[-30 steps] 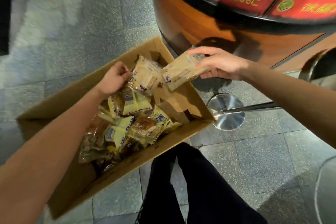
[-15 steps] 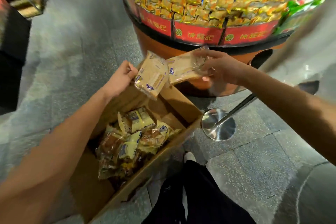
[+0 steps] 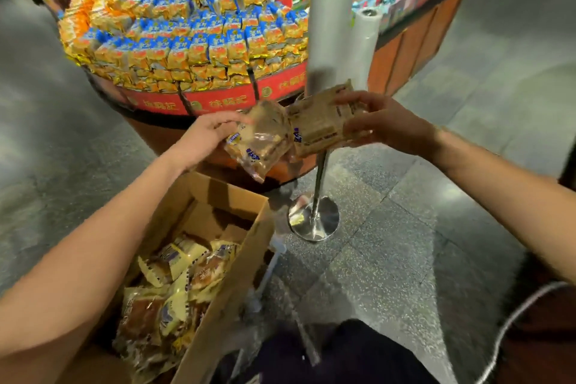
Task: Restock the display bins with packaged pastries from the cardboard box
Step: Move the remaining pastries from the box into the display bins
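A head-worn camera looks forward and down, close above the cardboard box (image 3: 224, 193).

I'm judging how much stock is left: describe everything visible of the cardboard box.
The cardboard box is plain brown card, open on top, its far flap standing up. It sits low before the person, near the base of the round display; what it rests on is hidden. Yellow-and-clear pastry packets heap at its near end; the far end shows bare card. The left hand and right hand grip lifted packets higher up, not touching it.
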Motion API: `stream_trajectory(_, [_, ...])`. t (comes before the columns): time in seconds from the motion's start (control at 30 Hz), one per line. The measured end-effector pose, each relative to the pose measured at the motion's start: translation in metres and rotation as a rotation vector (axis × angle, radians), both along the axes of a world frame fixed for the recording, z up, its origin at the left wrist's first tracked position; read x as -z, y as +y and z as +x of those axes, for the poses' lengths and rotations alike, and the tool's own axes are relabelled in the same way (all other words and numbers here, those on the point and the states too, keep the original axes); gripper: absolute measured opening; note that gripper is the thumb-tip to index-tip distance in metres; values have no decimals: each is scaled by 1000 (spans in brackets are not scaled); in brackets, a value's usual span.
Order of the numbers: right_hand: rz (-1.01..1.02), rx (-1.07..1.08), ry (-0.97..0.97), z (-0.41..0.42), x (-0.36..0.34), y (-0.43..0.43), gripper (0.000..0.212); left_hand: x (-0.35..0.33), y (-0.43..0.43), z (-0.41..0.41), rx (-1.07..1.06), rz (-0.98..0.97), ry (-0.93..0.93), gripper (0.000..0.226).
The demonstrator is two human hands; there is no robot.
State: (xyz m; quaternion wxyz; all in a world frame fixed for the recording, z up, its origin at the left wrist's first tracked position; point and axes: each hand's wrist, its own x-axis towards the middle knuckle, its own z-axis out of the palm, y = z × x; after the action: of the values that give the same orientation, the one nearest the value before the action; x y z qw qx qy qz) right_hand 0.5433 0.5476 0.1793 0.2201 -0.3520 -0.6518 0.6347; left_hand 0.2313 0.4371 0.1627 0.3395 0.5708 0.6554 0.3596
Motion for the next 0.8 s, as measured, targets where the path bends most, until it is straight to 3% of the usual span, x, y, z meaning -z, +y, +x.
stream_trajectory(0.17, [39, 205, 22, 104, -5, -5, 38, -12, 42, 94, 136, 17, -25, 21])
stream_trajectory(0.33, [128, 440, 25, 225, 1, -15, 34, -7, 88, 217, 278, -80, -193, 49])
stream_trajectory(0.47, [79, 629, -16, 325, 10, -36, 38, 6, 115, 322, 463, -99, -187, 21])
stream_trajectory(0.57, [91, 736, -109, 400, 14, -60, 38, 15, 131, 399, 610, -123, -147, 23])
stream_trajectory(0.8, [-16, 1027, -58, 532, 38, -120, 35, 34, 165, 547, 877, -156, -130, 22])
